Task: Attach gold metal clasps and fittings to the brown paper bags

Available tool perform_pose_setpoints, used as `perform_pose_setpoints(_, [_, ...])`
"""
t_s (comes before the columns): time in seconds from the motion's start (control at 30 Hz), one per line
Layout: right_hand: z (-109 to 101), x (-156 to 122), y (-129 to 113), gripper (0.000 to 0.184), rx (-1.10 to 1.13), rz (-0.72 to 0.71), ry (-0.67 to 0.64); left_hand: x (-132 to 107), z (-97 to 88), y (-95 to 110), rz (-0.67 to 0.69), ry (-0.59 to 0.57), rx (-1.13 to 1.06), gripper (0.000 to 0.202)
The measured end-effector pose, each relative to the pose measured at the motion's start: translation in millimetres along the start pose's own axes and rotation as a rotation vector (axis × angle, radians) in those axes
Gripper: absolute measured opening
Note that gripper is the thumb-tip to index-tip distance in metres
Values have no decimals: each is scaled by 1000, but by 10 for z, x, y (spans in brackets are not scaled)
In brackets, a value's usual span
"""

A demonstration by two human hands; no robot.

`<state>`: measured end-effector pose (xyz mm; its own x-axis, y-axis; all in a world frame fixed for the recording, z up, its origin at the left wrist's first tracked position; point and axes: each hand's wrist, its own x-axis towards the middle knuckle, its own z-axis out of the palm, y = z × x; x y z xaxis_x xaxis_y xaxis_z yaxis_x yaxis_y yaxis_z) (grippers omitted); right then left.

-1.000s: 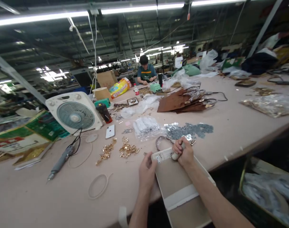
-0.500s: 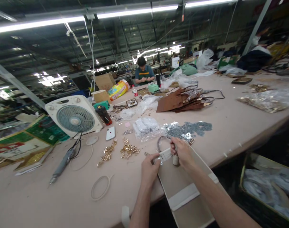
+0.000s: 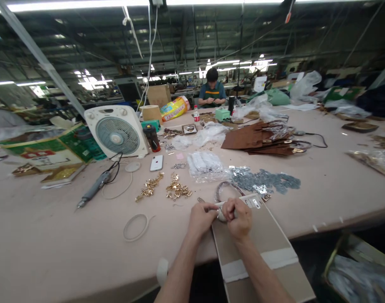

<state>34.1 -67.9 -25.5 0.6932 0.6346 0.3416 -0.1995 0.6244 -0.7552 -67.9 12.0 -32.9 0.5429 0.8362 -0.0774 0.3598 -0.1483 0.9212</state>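
A long beige bag panel with a white strip across it lies over the table's front edge, its lower part overhanging. A curved handle shows at its far edge. My right hand is closed around a pale, round-ended tool, held against the panel's far left corner; its kind cannot be made out. My left hand grips that same corner, thumb and forefinger close together beside the tool. A small silver metal plate sits at the panel's far right corner.
Gold fittings lie in piles left of the panel. Grey metal plates and a plastic bag lie beyond. Further out are a phone, a power screwdriver, a fan and brown bags. A co-worker sits opposite.
My right hand has moved the tool from the panel's middle to its far left corner, close to my left hand. The view has turned left and tilted.
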Motion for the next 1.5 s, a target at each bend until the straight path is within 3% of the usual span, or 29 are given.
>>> perform_pose_setpoints(0.33, [33,-157,149,38,-282,-263,-54,-30,-42,22,4,-5,-93,23])
perform_pose_setpoints(0.53, [39,-111,197,35,-344,-292,-113,-50,-63,-21,81,-55,-102,29])
perform_pose_setpoints(0.63, [69,-35,209,37,-464,-224,-134,-96,-77,-8,182,-83,-76,29])
perform_pose_setpoints(0.77, [174,129,218,42,-616,-113,-112,-216,-80,1,311,19,99,30])
perform_pose_setpoints(0.87, [228,216,215,43,-573,-62,-140,-275,-59,-24,354,52,147,37])
perform_pose_setpoints(0.97, [202,276,165,40,-346,68,-117,-265,-19,-82,353,41,177,38])
perform_pose_setpoints(1.13, [156,473,14,37,-78,161,2,-219,23,-173,333,51,230,67])
perform_pose_setpoints(1.5, [298,610,265,43,-283,310,-173,-257,-30,-44,250,16,215,49])
